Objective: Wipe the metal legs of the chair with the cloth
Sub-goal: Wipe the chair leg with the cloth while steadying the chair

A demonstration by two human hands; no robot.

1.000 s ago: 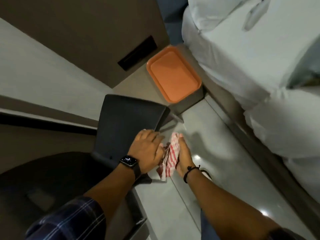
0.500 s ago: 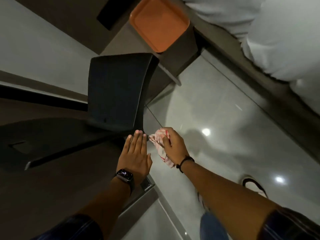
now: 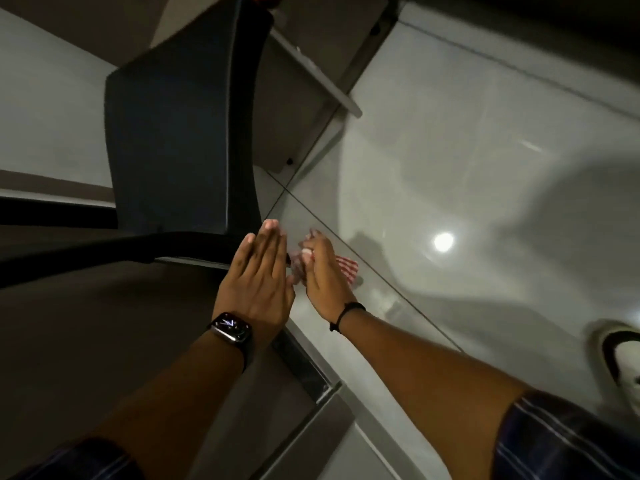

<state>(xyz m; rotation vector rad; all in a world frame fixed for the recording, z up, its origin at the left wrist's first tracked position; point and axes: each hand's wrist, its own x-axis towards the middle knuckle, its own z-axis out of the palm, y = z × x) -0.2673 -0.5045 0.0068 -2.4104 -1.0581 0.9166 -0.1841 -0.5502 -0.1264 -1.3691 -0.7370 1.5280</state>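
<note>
A dark chair [image 3: 173,140] stands at the left, its backrest upright and its seat edge running along the lower left. My left hand [image 3: 258,282], with a watch on the wrist, is flat with straight fingers beside the seat's right corner. My right hand [image 3: 322,271] is just to its right, low near the floor, closed around a red-and-white checked cloth [image 3: 346,270]. The chair's metal legs are hidden below the seat and behind my hands.
Glossy grey floor tiles [image 3: 450,188] spread to the right. A grey desk or cabinet panel [image 3: 311,74] stands behind the chair. A metal-edged unit [image 3: 311,403] lies below my arms. My white shoe [image 3: 620,358] is at the right edge.
The view has tilted further down and moved closer; the orange tray and bed have left the frame. Both hands went lower beside the chair, and the cloth now trails right of my right hand.
</note>
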